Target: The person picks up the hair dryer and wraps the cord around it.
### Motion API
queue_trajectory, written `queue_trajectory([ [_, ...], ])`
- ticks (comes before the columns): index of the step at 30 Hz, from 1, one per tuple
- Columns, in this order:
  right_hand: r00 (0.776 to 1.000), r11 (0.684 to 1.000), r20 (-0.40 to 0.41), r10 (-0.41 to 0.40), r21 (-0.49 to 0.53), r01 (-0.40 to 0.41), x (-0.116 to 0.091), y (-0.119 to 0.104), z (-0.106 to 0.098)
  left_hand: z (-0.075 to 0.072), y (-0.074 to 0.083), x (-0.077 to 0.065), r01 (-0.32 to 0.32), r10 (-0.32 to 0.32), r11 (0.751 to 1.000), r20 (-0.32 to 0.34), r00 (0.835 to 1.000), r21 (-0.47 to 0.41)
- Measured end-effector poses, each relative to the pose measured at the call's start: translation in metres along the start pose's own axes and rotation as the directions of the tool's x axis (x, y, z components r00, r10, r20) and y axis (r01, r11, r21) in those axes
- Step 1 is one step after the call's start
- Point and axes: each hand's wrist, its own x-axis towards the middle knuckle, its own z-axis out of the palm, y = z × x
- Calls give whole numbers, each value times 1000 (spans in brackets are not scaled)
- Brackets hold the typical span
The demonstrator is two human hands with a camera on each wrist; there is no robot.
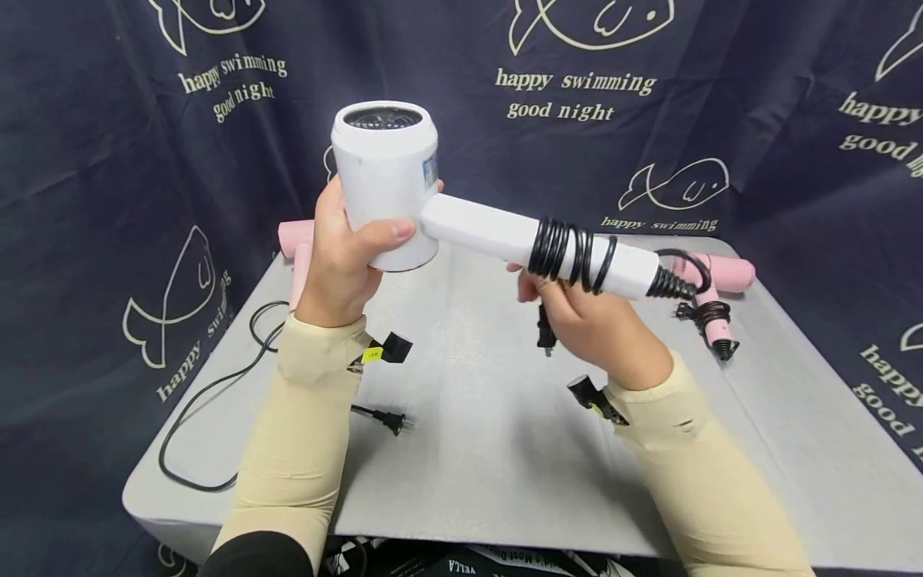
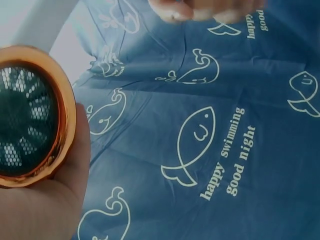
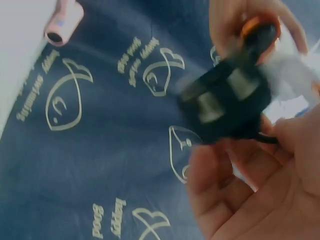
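A white hair dryer [image 1: 389, 180] is held up above the table, its dark round mesh end facing upward. My left hand [image 1: 346, 248] grips its barrel, the thumb lying across the near side. In the left wrist view, a copper-coloured ring [image 2: 66, 110] surrounds the other mesh end. The black power cord [image 1: 555, 250] is wound in several turns round the handle, which points right. Beneath those turns, my right hand [image 1: 591, 320] pinches the cord near its plug [image 1: 546, 328], which hangs down. The right wrist view shows the plug [image 3: 225, 100] blurred, just beyond the curled fingers.
A pink hair dryer [image 1: 724, 274] with its cord wound round the handle lies at the table's right. Another pink dryer [image 1: 296, 239] is at the left, partly behind my arm. A loose black cord [image 1: 173, 425] and a plug [image 1: 389, 421] lie on the grey table [image 1: 461, 465]. Dark printed curtains surround it.
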Motion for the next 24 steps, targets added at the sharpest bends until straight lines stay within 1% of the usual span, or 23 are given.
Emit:
queue_trajectory([
  [1,994,923,94,60,373,-91,1,-3,0,0,0,0,-7,7,1000,-9,1000,6],
  [2,984,752,80,159,637,-173,6,-7,2,1,-1,1,-13,13,1000,-18,1000,9],
  [3,961,585,117,252,772,-248,10,-11,3,1,-1,1,-14,14,1000,-28,999,11],
  [4,932,442,158,326,846,-298,13,-14,3,2,-2,2,-15,15,1000,-41,999,11],
  [6,924,438,190,331,837,-328,14,-17,1,2,-3,2,-10,11,1000,-76,997,8],
  [8,918,442,217,332,824,-355,14,-20,-2,4,-3,2,-5,5,1000,-118,993,3],
  [10,906,446,261,334,803,-395,14,-23,-5,6,-2,2,-13,18,999,-169,985,31],
  [12,892,478,300,339,761,-438,13,-25,-9,8,0,2,-35,54,995,-216,975,92],
  [14,879,521,324,351,712,-470,13,-26,-13,11,3,3,-58,99,984,-250,963,166],
  [15,873,544,333,357,685,-484,13,-27,-15,12,4,3,-68,121,977,-261,958,200],
  [17,868,593,333,368,635,-495,12,-27,-19,14,5,4,-80,152,964,-275,949,254],
  [18,866,609,332,374,616,-499,12,-27,-21,14,5,4,-85,165,957,-281,946,277],
  [21,863,630,329,383,590,-505,11,-26,-29,12,6,4,-78,178,942,-291,940,326],
  [24,867,646,305,395,579,-498,11,-22,-38,9,6,5,-63,183,925,-292,939,375],
])
